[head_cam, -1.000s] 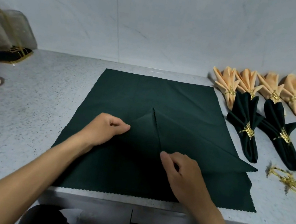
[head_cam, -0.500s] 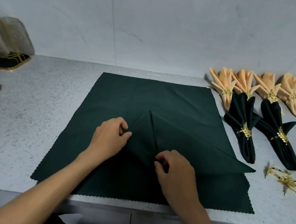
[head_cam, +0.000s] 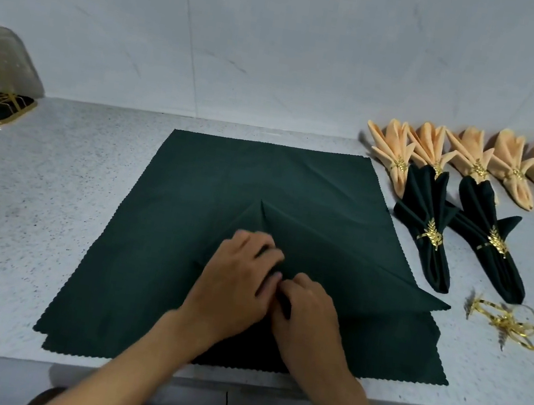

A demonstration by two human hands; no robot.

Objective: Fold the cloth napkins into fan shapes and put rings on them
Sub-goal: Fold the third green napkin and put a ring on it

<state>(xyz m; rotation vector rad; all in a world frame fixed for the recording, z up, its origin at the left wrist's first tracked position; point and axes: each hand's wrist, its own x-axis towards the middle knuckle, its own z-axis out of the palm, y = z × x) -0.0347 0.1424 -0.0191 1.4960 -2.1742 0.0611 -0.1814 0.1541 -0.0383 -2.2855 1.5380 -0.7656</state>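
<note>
My fingers were curled and pinching the raised fold of the dark green napkin, left hand and right hand touching each other at the middle of the cloth, which lay spread flat on the speckled counter with one flap pointing out to my right. Just right of that point sat loose gold rings, beyond them two green fans already ringed, and farthest back a row of peach fans against the wall.
</note>
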